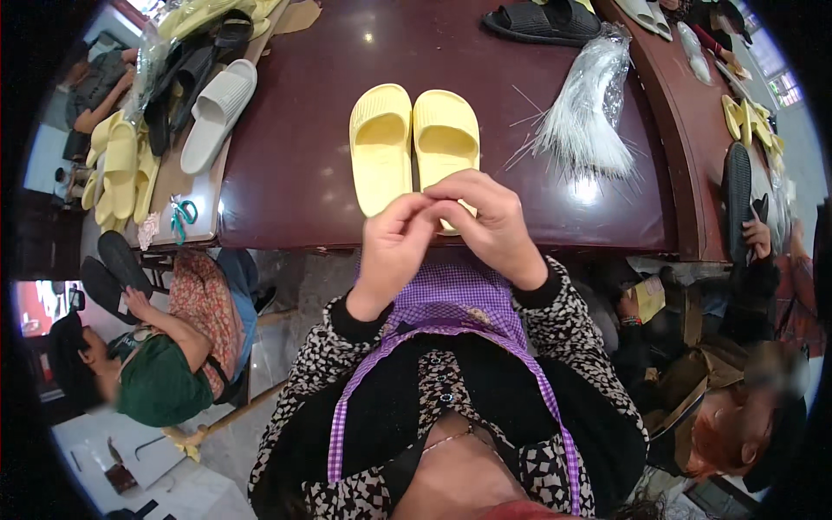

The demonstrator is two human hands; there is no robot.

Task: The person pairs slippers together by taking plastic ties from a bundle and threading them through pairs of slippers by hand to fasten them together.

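Observation:
Two pale yellow slide sandals (414,143) lie side by side, soles up, on the dark red table (295,165) in front of me. My left hand (394,247) and my right hand (490,221) meet just above the table's near edge, fingertips pinched together over the heel of the right sandal. Whatever is between the fingers is too small to make out. A bundle of thin clear plastic ties (585,113) lies fanned out to the right of the sandals.
Grey, black and yellow sandals (186,95) are piled on a board at the left, with teal scissors (182,217) near its edge. A black sandal (542,22) lies at the far side. One person sits low at my left (165,347), another at my right (728,390).

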